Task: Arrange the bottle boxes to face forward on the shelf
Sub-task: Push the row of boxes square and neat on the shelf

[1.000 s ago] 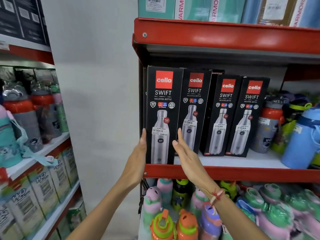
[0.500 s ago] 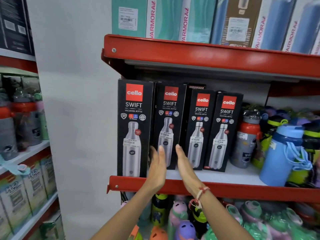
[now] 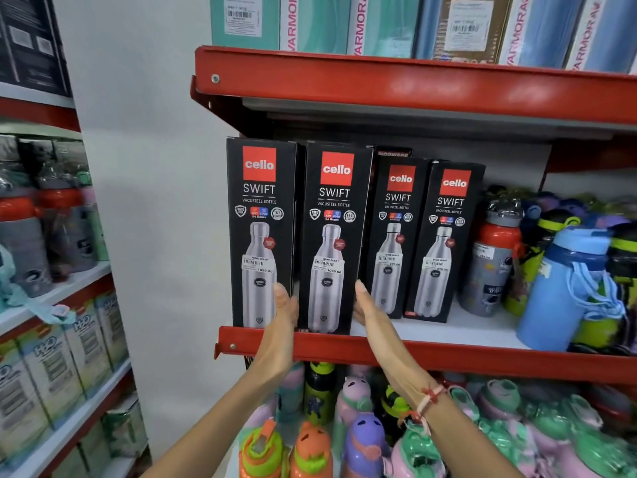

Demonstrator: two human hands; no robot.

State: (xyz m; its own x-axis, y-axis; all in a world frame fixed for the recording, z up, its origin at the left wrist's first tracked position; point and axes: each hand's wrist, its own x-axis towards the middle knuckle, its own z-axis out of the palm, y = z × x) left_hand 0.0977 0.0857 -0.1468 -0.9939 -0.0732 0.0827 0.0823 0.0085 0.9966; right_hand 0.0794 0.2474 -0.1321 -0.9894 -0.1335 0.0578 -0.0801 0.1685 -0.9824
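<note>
Several black "cello SWIFT" bottle boxes stand upright on the middle red shelf [image 3: 448, 357], fronts facing me. The leftmost box [image 3: 260, 208] and the second box [image 3: 332, 215] sit at the shelf's front edge. The third box [image 3: 396, 215] and fourth box [image 3: 448, 222] stand further back, turned slightly. My left hand [image 3: 284, 312] presses flat against the second box's left side, in the gap beside the leftmost box. My right hand [image 3: 367, 308] presses against its right side. Both palms clamp that box near its bottom.
Loose bottles, one red-capped grey bottle [image 3: 493, 263] and a blue bottle [image 3: 565, 288], crowd the shelf right of the boxes. Teal and blue cartons [image 3: 379, 25] fill the shelf above. Colourful kids' bottles [image 3: 362, 436] pack the shelf below. Another rack [image 3: 58, 305] stands left.
My hands left the leftmost box and closed on the second box's sides. That box has come forward to the shelf's front edge, level with the leftmost one. The view shifted.
</note>
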